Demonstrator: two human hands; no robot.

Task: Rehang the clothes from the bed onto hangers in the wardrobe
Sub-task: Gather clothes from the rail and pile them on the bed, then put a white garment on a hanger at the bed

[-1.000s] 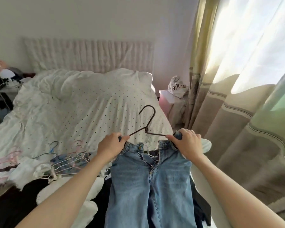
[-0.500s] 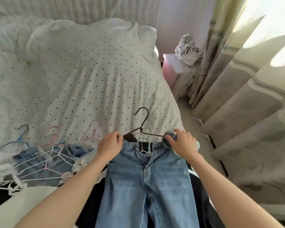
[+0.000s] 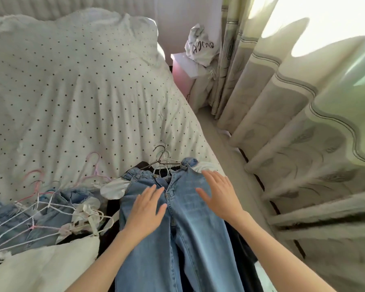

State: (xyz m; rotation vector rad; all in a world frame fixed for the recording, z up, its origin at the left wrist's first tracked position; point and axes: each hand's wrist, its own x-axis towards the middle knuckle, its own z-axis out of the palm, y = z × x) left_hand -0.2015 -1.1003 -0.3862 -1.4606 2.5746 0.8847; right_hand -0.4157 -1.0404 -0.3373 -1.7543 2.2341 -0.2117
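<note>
Light blue denim jeans [image 3: 190, 224]: spread flat at the bed's 6 o'clock edge, waistband on a dark wire hanger [image 3: 163, 160]. Left hand [image 3: 147, 208], right hand [image 3: 218, 193]: fingers straight, spread, palms flat on the thighs. White polka-dot duvet [image 3: 82, 98] at 12 o'clock; tangled white wire hangers [image 3: 40, 216] at 9 o'clock.

You've got the bed [image 3: 76, 106] w/ a white, dark-dotted duvet as your surface, pillow bulge at the head end. Near edge: light blue jeans [image 3: 177, 224] laid flat on top of dark clothes [image 3: 240, 245], waistband on a dark wire hanger [image 3: 161, 160], hook pointing toward the pillows. Left of that, a tangle of white, pink & blue hangers [image 3: 36, 207] over more denim [image 3: 13, 222], plus a white garment [image 3: 42, 266] at the bottom-left corner. A white piece [image 3: 114, 188] sits btwn tangle & jeans.
</note>
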